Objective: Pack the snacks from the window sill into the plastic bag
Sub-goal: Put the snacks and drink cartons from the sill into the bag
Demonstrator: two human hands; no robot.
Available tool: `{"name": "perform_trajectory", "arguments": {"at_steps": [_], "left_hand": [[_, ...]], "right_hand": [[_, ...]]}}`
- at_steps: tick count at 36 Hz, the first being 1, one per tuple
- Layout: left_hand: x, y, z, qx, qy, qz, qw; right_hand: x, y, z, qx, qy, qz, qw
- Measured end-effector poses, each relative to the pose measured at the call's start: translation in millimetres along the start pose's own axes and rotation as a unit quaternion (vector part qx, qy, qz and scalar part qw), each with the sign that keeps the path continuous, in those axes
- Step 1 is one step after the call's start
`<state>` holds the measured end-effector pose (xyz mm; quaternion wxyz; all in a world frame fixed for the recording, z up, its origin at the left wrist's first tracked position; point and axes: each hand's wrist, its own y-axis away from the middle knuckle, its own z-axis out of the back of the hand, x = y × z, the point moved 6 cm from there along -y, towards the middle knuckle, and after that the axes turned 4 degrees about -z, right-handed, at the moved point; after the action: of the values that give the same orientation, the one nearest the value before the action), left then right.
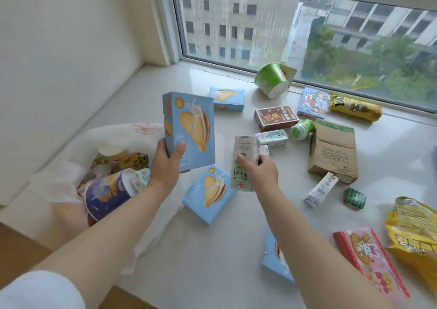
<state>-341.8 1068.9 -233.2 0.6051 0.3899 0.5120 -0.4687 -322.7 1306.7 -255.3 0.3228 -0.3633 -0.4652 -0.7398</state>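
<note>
Over the window sill (165,249), the left hand (165,164) grips an upright blue biscuit box (189,129) just right of the open plastic bag (71,178), while the right hand (257,171), further right of the bag, clasps a green-and-white carton (243,164) printed "牛奶".

four blue biscuit boxes (189,129), four milk cartons (244,164), two green tubs (272,79)

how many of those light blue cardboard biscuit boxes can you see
4. One held upright in the left hand, at; one near the window; one beside the bag; one partly hidden under the right forearm. More may be bagged.
</note>
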Motion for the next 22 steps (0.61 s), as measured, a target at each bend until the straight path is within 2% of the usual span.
{"name": "perform_trajectory", "arguments": {"at_steps": [7, 17, 19, 22], "left_hand": [[14, -17, 119, -0.027, -0.068, -0.039, 0.997], [44, -60, 240, 0.023, -0.208, -0.085, 0.974], [56, -62, 251, 0.063, -0.274, -0.097, 0.955], [74, -61, 255, 0.167, -0.397, -0.147, 0.891]], "right_hand": [[19, 49, -106, 0.020, -0.084, 0.011, 0.996], [47, 76, -202, 0.005, -0.037, 0.054, 0.998], [48, 77, -209, 0.002, -0.016, 0.064, 0.998], [45, 79, -216, -0.015, 0.005, 0.069, 0.998]]}}
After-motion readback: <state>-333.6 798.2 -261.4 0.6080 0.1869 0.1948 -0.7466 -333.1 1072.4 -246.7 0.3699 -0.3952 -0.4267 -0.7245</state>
